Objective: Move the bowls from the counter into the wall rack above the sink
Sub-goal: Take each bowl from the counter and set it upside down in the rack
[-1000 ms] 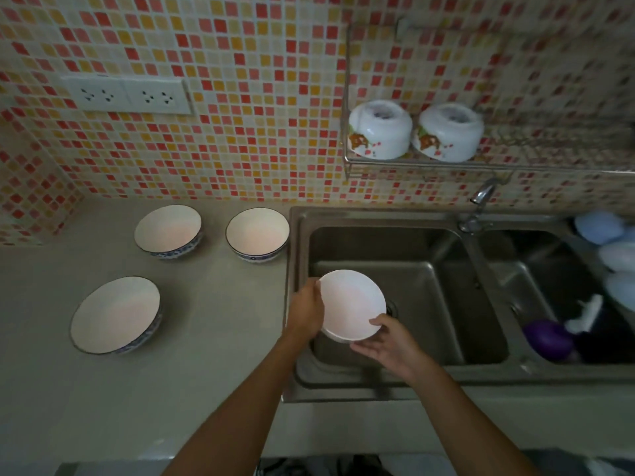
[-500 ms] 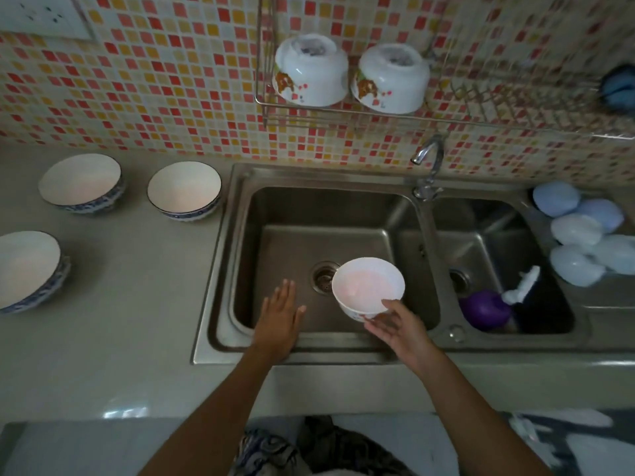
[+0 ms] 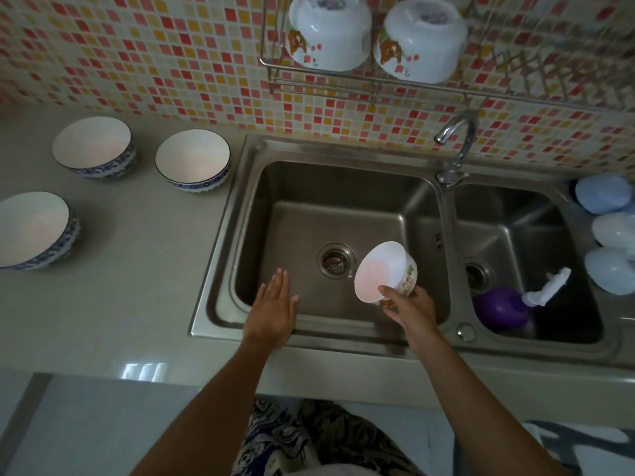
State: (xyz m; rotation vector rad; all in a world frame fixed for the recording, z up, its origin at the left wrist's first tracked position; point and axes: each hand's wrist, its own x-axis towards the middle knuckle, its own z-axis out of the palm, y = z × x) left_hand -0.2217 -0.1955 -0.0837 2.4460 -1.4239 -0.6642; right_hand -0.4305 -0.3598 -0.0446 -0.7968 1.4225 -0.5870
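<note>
My right hand (image 3: 410, 309) grips a small white bowl with a flower print (image 3: 383, 271), tilted on its side with its mouth to the left, over the left sink basin (image 3: 302, 214). My left hand (image 3: 273, 305) hovers flat and open over the basin's front edge, holding nothing. Three blue-patterned bowls stand upright on the counter: one at the back left (image 3: 92, 147), one beside the sink (image 3: 192, 159), one at the far left (image 3: 32, 230). Two white flowered bowls (image 3: 328, 30) (image 3: 421, 39) sit upside down in the wire wall rack (image 3: 343, 82).
A chrome tap (image 3: 455, 142) rises between the two basins. The right basin holds a purple bottle (image 3: 500, 309) with a white nozzle. Pale blue rounded objects (image 3: 604, 194) lie at the far right. Free rack space extends to the right of the two bowls.
My left hand let go of the white bowl and opened flat. My right hand tipped the bowl onto its side and shifted it right over the basin. The view moved closer to the sink.
</note>
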